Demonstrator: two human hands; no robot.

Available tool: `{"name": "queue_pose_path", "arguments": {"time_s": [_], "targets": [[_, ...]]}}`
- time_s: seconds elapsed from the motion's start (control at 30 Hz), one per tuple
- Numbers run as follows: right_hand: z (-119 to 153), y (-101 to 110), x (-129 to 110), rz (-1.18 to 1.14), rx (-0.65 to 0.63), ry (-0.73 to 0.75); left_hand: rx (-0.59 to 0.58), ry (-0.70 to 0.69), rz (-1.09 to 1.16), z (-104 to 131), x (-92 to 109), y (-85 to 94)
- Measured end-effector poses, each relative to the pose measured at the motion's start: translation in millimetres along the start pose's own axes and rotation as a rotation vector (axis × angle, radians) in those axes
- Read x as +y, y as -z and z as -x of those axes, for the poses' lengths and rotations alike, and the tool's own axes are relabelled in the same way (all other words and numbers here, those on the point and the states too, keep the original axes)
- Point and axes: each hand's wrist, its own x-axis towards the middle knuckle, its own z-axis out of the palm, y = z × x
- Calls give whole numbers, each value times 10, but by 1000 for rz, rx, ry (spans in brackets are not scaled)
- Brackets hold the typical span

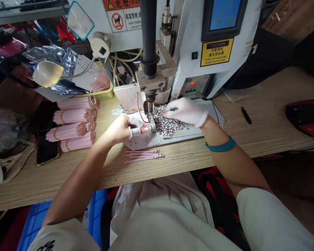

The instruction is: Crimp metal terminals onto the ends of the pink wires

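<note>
Left hand (132, 127) is curled up by the little metal block (153, 124), can't tell if it's gripping anything. Right hand (186, 112), gloved, is half-curled over the small parts (170, 127) behind the white plate's (143, 142) front edge, grip unclear too. Loose pink strips (141, 156) lie near the table's (188, 165) front edge.

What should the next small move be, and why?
Probably the right hand should pick one piece from the pile of small pieces: it is at that pile, while the left hand is beside the metal block below the machine's tip.
</note>
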Motion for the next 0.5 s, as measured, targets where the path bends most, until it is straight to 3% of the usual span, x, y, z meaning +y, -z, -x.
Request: {"name": "queue_pose_path", "arguments": {"time_s": [0.13, 0.33, 0.5], "targets": [[-15, -57, 49, 125, -5, 108, -122, 13, -315, 141, 76, -83], [-74, -247, 84, 405, -43, 276, 154, 28, -744, 53, -47, -123], [-52, -280, 19, 554, -56, 298, 133, -48, -695, 2, -115, -109]]}}
